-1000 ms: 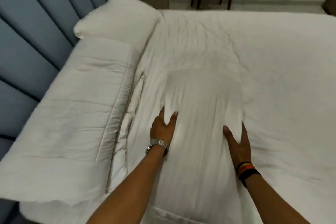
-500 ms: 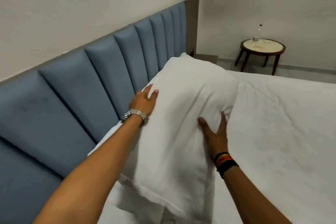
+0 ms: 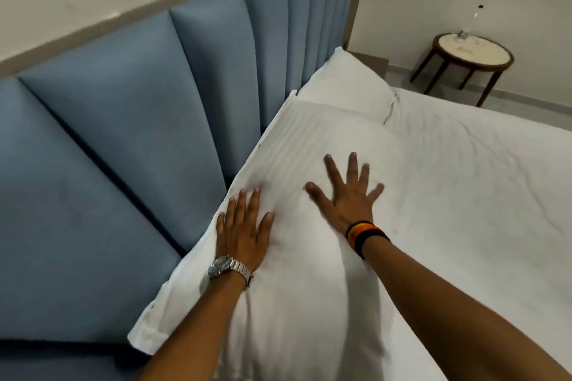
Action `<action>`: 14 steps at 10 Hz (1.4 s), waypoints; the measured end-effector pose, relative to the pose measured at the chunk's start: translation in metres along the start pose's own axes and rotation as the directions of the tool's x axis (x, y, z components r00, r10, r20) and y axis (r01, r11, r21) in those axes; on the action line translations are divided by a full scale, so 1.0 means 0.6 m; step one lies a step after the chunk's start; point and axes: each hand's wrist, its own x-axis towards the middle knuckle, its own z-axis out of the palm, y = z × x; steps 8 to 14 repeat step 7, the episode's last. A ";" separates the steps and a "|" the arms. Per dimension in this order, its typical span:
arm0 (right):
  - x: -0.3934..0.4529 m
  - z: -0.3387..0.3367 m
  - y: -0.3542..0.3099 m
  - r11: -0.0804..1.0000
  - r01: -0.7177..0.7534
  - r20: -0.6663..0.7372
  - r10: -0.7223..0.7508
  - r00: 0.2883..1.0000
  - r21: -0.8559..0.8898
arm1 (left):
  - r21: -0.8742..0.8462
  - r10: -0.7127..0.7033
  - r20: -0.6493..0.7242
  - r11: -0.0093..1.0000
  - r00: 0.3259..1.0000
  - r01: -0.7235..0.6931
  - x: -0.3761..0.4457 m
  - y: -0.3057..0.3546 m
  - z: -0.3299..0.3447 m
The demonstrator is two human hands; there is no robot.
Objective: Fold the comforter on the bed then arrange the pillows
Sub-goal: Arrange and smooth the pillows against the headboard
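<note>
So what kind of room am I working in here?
Most likely a hotel or guest bedroom: a padded blue headboard against the wall, a bed in plain white sheets with two white pillows, and a small round side table in the corner.

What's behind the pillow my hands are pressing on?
Behind the near pillow stands the blue padded headboard; a second pillow lies at its far end. Whatever lies beneath is covered.
</note>
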 end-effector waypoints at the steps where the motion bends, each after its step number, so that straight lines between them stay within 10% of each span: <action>1: 0.037 0.068 -0.005 0.993 -0.008 0.052 0.014 0.999 -0.121 | 0.012 -0.002 -0.031 1.000 1.000 0.002 0.014 -0.026 0.043; 4: 0.037 0.057 0.024 0.994 -0.025 0.118 0.037 0.992 -0.103 | 0.024 -0.023 0.035 0.999 0.999 0.023 0.021 -0.016 0.060; 7: -0.248 -0.109 0.004 0.873 0.048 -0.181 0.046 0.982 0.485 | -0.018 0.158 -0.093 0.987 0.983 -0.160 0.064 0.202 -0.211; 14: -0.248 -0.109 0.004 0.873 0.048 -0.181 0.046 0.982 0.485 | -0.018 0.158 -0.093 0.987 0.983 -0.160 0.064 0.202 -0.211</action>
